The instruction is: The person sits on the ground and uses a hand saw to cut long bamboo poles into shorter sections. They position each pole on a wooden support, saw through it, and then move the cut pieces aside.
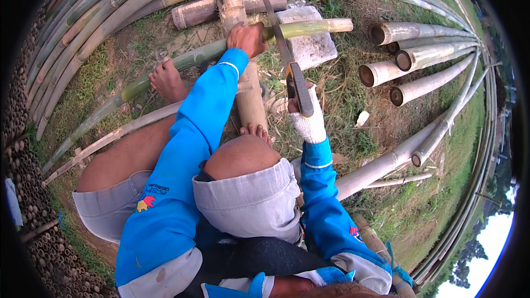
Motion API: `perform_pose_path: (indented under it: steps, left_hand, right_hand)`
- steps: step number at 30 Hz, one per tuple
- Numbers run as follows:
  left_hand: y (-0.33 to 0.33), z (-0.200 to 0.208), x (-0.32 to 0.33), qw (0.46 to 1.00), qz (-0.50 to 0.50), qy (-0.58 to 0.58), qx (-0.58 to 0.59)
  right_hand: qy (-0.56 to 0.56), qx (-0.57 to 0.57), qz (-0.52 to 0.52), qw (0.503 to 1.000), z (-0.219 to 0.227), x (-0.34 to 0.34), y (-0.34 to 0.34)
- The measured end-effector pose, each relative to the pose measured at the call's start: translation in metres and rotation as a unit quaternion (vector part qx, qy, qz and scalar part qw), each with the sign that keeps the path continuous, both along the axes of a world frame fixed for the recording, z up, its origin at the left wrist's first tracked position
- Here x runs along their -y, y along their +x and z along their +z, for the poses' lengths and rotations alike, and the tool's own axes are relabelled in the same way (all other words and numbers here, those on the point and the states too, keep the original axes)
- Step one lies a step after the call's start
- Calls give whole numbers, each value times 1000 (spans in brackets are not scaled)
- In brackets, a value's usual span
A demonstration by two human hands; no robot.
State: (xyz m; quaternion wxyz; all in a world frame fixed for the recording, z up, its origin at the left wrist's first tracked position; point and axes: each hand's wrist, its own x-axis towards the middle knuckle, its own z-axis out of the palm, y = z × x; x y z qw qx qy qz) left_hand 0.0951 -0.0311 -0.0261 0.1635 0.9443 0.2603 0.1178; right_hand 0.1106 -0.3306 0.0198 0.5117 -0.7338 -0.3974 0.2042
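A long green bamboo pole (207, 52) lies slantwise across a thicker bamboo log (251, 96). My bare left hand (247, 39) is wrapped round the pole where it crosses the log. In my right hand (309, 116), which wears a white knitted glove, is the black and yellow handle of a hand saw (298, 89). The saw's blade runs up and away from me, crossing the pole just right of my left hand; whether its teeth touch the bamboo I cannot tell. My bare foot (167, 81) rests against the pole on the left.
A pale stone block (307, 37) sits under the pole's right end. Cut bamboo poles (425, 55) lie on the grass at the right, more (110, 5) at the upper left. A short thick bamboo piece (204, 12) lies beyond the log. Many stacked bamboo ends (52, 248) fill the lower left.
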Motion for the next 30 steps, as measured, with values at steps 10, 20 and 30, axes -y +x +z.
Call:
perform_pose_path:
  steps: [10, 20, 30]
  left_hand:
    - [-14, -10, 0, 1000, 13, 2, -17]
    - [-17, -5, -3, 998, 14, -26, -55]
    - [-12, -5, -5, 999, 25, -18, 11]
  right_hand:
    - [-88, -263, -78, 958, 49, 170, -88]
    - [-3, -18, 21, 1000, 12, -4, -15]
    - [-99, -62, -15, 993, 41, 124, -52]
